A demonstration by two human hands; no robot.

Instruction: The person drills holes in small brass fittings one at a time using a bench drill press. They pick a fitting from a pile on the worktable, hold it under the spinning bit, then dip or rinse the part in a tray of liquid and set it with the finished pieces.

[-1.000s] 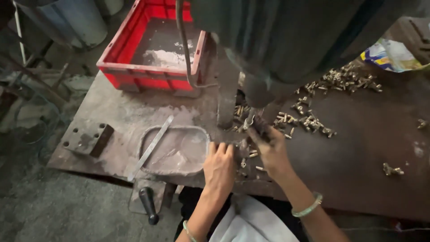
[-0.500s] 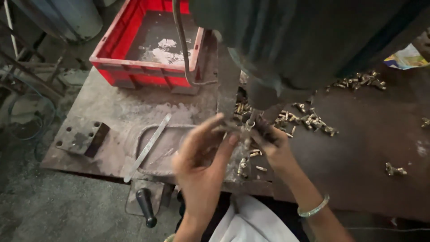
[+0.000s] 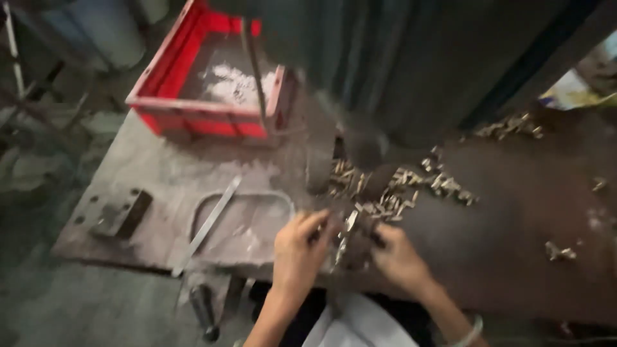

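My left hand and my right hand meet at the front edge of a dark metal bench, under a big green machine. Between them lies a cluster of small brass-coloured parts. Both hands have their fingers curled at these parts; the blur hides whether either hand grips one. More of the small parts are heaped just behind the hands, at the foot of the machine. A bangle circles my right wrist.
A red plastic crate with pale dust inside stands at the back left. A shallow metal tray with a flat metal strip across it lies left of my hands. A bolted metal block sits at the bench's left edge. A dark handle hangs below.
My left hand, raised and spread half a second ago, has dropped to the parts at the bench edge. The view has shifted closer and gone blurry.
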